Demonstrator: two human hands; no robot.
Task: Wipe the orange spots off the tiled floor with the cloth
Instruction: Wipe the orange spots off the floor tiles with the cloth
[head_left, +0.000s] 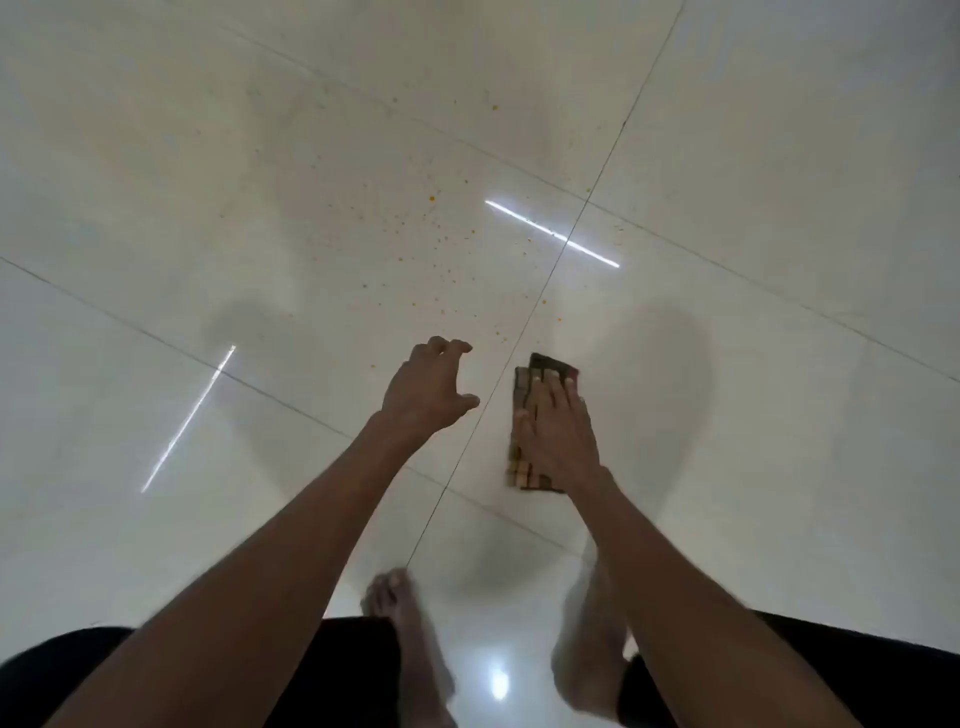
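- Glossy pale tiled floor (208, 234), orange spots (441, 244) scattered ahead.
- Right hand (556, 431) flat on folded checked cloth (545, 366); left hand (428, 387) empty, spread.
- Cloth looks soft, light; palm pressure should slide it easily.

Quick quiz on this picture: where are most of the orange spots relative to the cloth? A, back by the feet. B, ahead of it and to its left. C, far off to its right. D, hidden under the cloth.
B: the orange spots lie scattered on the floor beyond and to the left of the cloth, which the right hand presses flat.
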